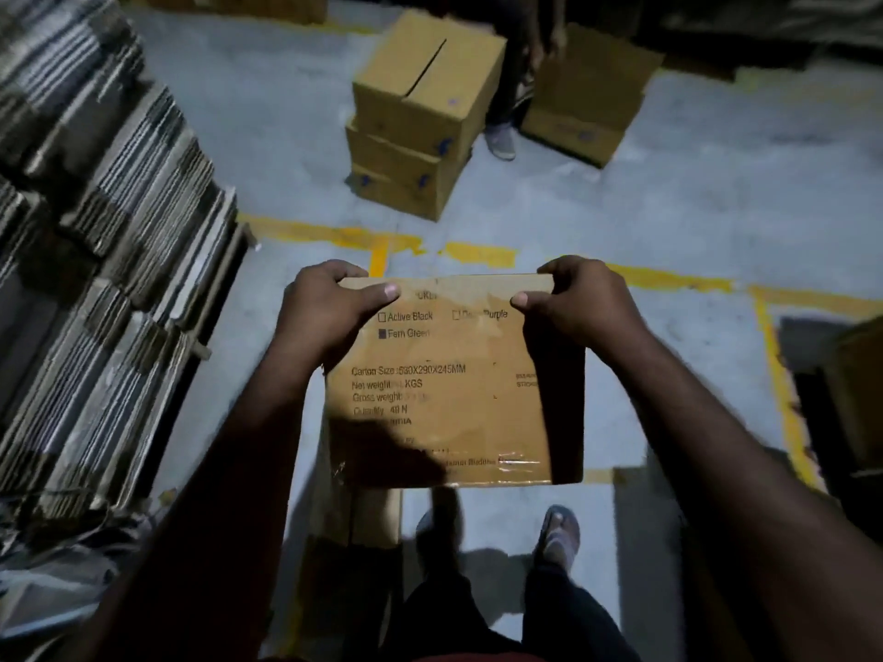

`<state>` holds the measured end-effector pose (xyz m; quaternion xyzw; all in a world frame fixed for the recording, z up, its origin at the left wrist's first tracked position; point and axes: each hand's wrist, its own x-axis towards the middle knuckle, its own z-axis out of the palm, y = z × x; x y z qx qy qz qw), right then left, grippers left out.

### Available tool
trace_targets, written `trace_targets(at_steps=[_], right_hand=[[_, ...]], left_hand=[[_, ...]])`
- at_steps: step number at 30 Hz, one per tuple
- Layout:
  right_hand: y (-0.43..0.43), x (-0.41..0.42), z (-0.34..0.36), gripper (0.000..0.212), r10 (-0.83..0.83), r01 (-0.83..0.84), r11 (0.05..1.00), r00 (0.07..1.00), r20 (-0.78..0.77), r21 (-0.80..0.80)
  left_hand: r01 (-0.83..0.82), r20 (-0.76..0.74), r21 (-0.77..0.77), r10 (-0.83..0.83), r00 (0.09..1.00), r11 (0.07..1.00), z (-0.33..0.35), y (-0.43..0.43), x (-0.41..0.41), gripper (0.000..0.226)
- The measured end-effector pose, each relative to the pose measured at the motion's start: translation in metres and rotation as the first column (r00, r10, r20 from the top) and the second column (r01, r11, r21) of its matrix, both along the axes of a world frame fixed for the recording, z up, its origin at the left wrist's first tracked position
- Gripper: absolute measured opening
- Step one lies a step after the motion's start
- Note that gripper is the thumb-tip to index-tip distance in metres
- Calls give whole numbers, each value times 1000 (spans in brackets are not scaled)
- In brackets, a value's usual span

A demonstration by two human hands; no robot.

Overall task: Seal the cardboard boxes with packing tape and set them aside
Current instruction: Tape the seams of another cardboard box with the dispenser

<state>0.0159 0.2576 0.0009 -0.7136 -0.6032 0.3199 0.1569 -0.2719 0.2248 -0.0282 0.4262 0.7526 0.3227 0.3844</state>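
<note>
I hold a brown cardboard box (454, 403) in the air in front of me, its printed side facing up with text on size and weight. My left hand (329, 308) grips its far left corner, thumb on top. My right hand (568, 303) grips the far right corner the same way. Clear tape shines along the near edge of the box. No tape roll is in view.
A stack of three closed boxes (420, 117) stands ahead on the grey floor. Beside it another person's legs (506, 102) and an open box (587, 97). Tall piles of flattened cartons (100, 260) fill the left. Yellow floor lines (334, 234) cross ahead. More cardboard (855, 389) lies right.
</note>
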Motion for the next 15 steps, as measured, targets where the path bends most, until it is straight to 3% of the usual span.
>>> trace_targets(at_steps=[2,7,9,12,15], right_hand=[[-9,27,32,55,-65,65,997,998,-2,46],[-49,96,114,47,-243,243,949,970,-23,199],[-69,122,144,46,-289,290,915,956,-45,281],[-100,154,182,46,-336,339,849,938,-80,406],[-132,185,214,49,-406,401,762,908,-108,508]], left_hand=[[38,11,45,-38,999,998,35,11,27,55],[150,-15,221,-150,989,964,137,18,110,31],[176,-32,277,-174,984,945,177,13,143,34],[166,-102,360,-138,985,918,228,4,188,46],[164,-183,494,-82,980,854,269,-6,231,34]])
